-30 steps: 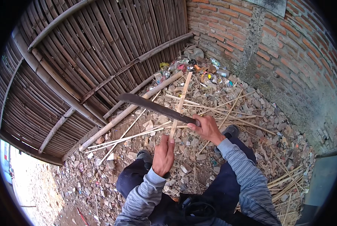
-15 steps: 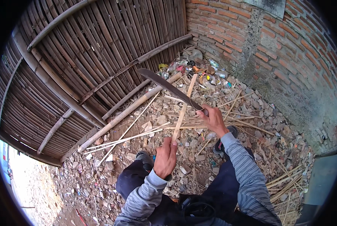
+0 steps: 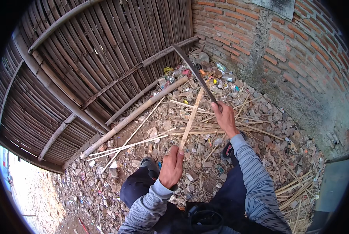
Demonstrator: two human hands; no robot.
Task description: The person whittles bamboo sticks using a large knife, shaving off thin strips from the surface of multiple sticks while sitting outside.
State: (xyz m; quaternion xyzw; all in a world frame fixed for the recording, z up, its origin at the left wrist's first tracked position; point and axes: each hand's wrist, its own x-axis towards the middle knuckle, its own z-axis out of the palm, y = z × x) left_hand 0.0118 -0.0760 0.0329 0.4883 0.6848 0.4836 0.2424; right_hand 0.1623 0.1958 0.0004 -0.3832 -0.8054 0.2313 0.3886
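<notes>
My left hand [image 3: 171,167] grips the near end of a pale split bamboo strip [image 3: 191,117] that points away from me over the rubble. My right hand [image 3: 224,118] holds the handle of a long dark blade [image 3: 194,73], raised above the strip with its tip toward the bamboo fence. The blade hangs clear of the strip. Both arms wear grey striped sleeves. My knees and dark trousers show below the hands.
A woven bamboo fence [image 3: 85,66] fills the left and top. A red brick wall [image 3: 283,50] stands at the right. A thick bamboo pole [image 3: 131,117] lies along the fence foot. Thin bamboo slivers [image 3: 139,142], stones and litter [image 3: 205,74] cover the ground.
My right hand has swung the blade up and away, from lying across the strip to pointing toward the fence. My left hand has kept its hold on the strip.
</notes>
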